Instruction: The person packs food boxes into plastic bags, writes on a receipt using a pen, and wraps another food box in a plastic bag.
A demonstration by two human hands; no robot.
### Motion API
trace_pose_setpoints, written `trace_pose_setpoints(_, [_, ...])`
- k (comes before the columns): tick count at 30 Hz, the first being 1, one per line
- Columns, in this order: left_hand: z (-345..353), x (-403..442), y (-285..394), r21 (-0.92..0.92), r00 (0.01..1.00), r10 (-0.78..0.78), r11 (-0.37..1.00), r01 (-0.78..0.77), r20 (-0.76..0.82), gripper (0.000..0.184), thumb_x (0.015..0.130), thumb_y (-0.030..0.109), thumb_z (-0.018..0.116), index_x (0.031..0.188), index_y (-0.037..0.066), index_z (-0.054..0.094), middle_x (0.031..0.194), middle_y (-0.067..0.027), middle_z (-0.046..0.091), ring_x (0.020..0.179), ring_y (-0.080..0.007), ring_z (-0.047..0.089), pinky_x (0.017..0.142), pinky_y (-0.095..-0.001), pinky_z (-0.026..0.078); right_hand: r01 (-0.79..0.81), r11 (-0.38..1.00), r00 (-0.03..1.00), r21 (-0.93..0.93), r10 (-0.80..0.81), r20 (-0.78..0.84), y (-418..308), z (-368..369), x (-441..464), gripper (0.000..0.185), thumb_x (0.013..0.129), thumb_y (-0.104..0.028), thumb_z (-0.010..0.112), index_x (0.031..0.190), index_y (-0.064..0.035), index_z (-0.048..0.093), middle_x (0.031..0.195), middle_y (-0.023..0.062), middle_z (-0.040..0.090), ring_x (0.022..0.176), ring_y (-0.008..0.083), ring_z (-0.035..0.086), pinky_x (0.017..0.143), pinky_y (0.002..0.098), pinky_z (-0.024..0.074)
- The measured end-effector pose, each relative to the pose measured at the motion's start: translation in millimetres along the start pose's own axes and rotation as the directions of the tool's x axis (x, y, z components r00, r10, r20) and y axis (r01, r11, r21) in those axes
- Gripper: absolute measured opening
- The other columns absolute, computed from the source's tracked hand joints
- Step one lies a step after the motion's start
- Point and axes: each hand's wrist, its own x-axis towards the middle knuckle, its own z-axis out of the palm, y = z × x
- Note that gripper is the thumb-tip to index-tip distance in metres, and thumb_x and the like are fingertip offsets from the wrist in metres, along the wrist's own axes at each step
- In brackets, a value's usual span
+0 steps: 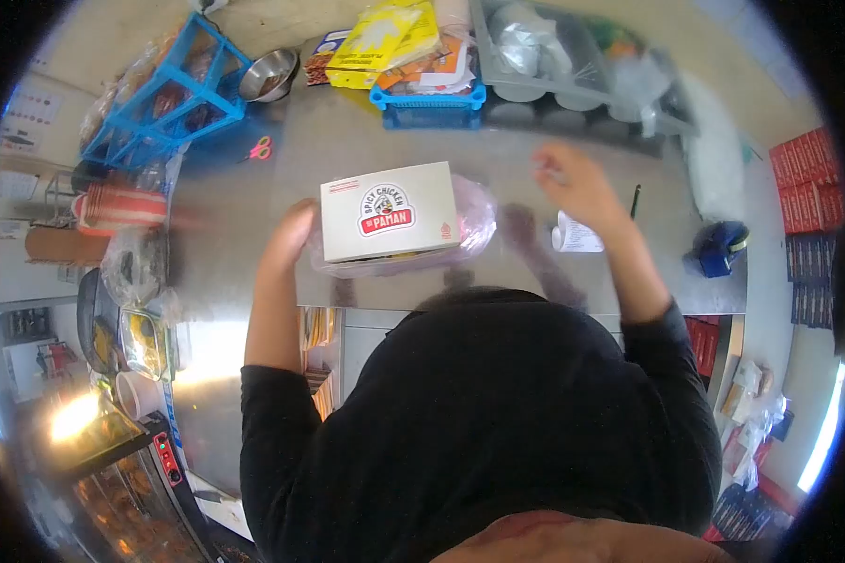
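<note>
A white cardboard food box (389, 242) printed "Spicy Chicken Si Paman" sits on a steel table, on top of a clear pinkish plastic bag (476, 218). My left hand (296, 230) is at the box's left side, beside the bag; its fingers are mostly hidden there. To the right, my right hand (570, 180) is held over the table, apart from the box. Its fingers are curled together, and whatever may be between them is too small to make out. Below that hand lies a curled white paper slip (577, 236) with print on it.
A dark pen (636, 201) and a blue tape dispenser (720, 250) lie to the right. Scissors (256, 149), a metal bowl (269, 75), blue baskets (427, 98) and a grey tray (582, 80) line the back. A lit food warmer (127, 493) stands at lower left.
</note>
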Motion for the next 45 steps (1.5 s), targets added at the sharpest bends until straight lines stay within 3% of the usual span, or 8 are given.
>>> trace_pose_setpoints(7, [-12,20,27,0.254,0.951,0.192,0.959,-0.129,-0.242,0.018,0.078,0.019,0.051,0.086,0.003,0.055,0.071,-0.0035,0.055,0.065,-0.0130,0.050,0.057,-0.0274,0.038,-0.045,0.902,0.798,-0.428,0.290,0.529,54,-16,-109,0.050,0.074,-0.025,0.062,0.119,-0.0111,0.046,0.129,0.0162,0.038,0.121,0.0333,0.036,0.097,0.0447,0.0322])
trace_pose_setpoints(16, [64,-88,146,0.890,0.790,0.588,0.438,-0.130,-0.174,0.021,0.077,0.017,0.056,0.095,0.005,0.055,0.072,-0.0169,0.058,0.068,-0.0289,0.059,0.062,-0.0342,0.043,-0.137,0.888,0.977,-0.438,0.193,0.087,-30,57,1,0.044,0.077,-0.028,0.054,0.114,-0.0060,0.050,0.117,0.0184,0.049,0.111,0.0353,0.044,0.092,0.0486,0.0340])
trace_pose_setpoints(21, [75,-113,126,0.504,0.925,0.381,0.799,-0.327,-0.004,0.017,0.080,0.016,0.054,0.091,0.003,0.054,0.066,-0.0103,0.058,0.059,-0.0186,0.056,0.057,-0.0309,0.042,-0.330,0.926,0.840,-0.186,0.378,0.390,-5,112,8,0.036,0.078,-0.034,0.048,0.094,-0.0034,0.059,0.092,0.0190,0.061,0.087,0.0348,0.058,0.081,0.0443,0.0432])
trace_pose_setpoints(31, [26,-139,151,-0.526,0.823,0.563,0.722,-0.450,0.068,0.027,0.086,0.016,0.047,0.102,-0.005,0.050,0.081,-0.0086,0.056,0.074,-0.0156,0.054,0.072,-0.0336,0.044,-0.019,0.946,0.975,0.324,0.090,-0.205,-105,-29,16,0.020,0.073,-0.011,0.060,0.091,-0.0033,0.054,0.070,0.0093,0.057,0.060,0.0179,0.053,0.057,0.0285,0.0428])
trace_pose_setpoints(33, [25,-143,167,-0.713,0.802,0.588,0.607,-0.351,0.107,0.033,0.086,0.016,0.045,0.109,-0.008,0.046,0.089,-0.0121,0.057,0.082,-0.0184,0.056,0.077,-0.0360,0.044,-0.247,0.493,0.962,0.835,0.228,0.150,-125,-31,14,0.031,0.072,-0.010,0.062,0.100,-0.0056,0.051,0.080,0.0063,0.058,0.065,0.0162,0.054,0.060,0.0272,0.0436])
trace_pose_setpoints(38, [21,-141,178,-0.601,0.806,0.560,0.716,-0.355,0.191,0.049,0.087,0.019,0.041,0.123,-0.012,0.032,0.116,-0.0230,0.049,0.104,-0.0340,0.051,0.095,-0.0456,0.035,0.644,0.756,0.758,-0.119,-0.652,-0.038,-167,-43,12,0.046,0.071,-0.016,0.066,0.112,-0.0098,0.047,0.096,0.0081,0.058,0.093,0.0188,0.054,0.082,0.0370,0.0430])
trace_pose_setpoints(43, [-15,-137,178,-0.712,0.807,0.566,0.636,-0.298,0.168,0.049,0.087,0.019,0.040,0.124,-0.012,0.029,0.122,-0.0234,0.045,0.107,-0.0338,0.049,0.097,-0.0458,0.034,0.594,0.538,0.753,-0.598,-0.109,0.649,-132,-87,55,0.039,0.073,-0.023,0.064,0.110,-0.0141,0.056,0.095,0.0100,0.057,0.102,0.0263,0.051,0.104,0.0470,0.0207])
trace_pose_setpoints(45, [-15,-132,182,-0.761,0.805,0.563,0.602,-0.242,0.189,0.050,0.087,0.019,0.040,0.125,-0.012,0.028,0.123,-0.0239,0.044,0.108,-0.0340,0.049,0.097,-0.0462,0.033,0.693,0.582,0.688,-0.426,-0.356,0.632,-168,-140,73,0.026,0.075,-0.019,0.062,0.100,-0.0119,0.060,0.088,0.0101,0.058,0.093,0.0253,0.055,0.098,0.0427,0.0313])
